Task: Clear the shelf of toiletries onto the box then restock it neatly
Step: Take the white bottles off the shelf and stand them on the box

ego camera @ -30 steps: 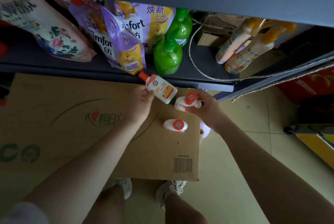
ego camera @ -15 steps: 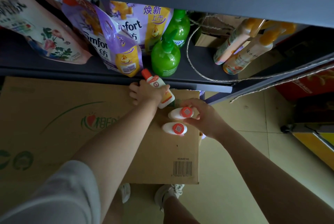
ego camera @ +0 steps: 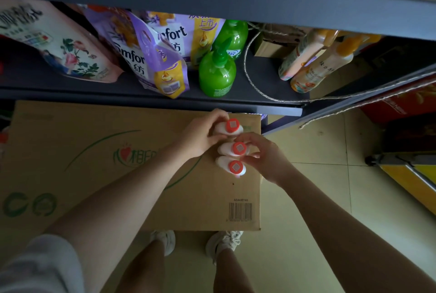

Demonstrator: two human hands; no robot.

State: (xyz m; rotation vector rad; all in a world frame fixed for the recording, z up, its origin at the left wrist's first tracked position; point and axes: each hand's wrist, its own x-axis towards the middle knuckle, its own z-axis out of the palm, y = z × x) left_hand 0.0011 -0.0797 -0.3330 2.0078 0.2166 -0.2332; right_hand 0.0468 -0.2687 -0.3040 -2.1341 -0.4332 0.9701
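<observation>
Three small white bottles with red caps stand in a row on the cardboard box (ego camera: pixel 118 174), near its right edge. My left hand (ego camera: pixel 200 136) grips the far bottle (ego camera: pixel 232 126), upright on the box. My right hand (ego camera: pixel 264 155) curls its fingers round the middle bottle (ego camera: pixel 238 148). The near bottle (ego camera: pixel 233 167) stands free just below it. Behind the box, the dark shelf (ego camera: pixel 141 101) holds purple Comfort refill pouches (ego camera: pixel 151 56), a floral pouch (ego camera: pixel 70 51), two green pump bottles (ego camera: pixel 217 73) and two peach bottles (ego camera: pixel 313 66) leaning at the right.
A rope (ego camera: pixel 254 84) loops over the shelf's right part and hangs off its edge. A brown carton (ego camera: pixel 269 47) sits at the shelf's back. Tiled floor (ego camera: pixel 318 186) lies right of the box, with a red box (ego camera: pixel 401 103) and a yellow cart (ego camera: pixel 412 174) beyond. My shoes show under the box's front edge.
My left hand brought the tilted bottle down from the shelf edge and stood it upright on the box behind the other two. My right hand set its bottle upright in the middle.
</observation>
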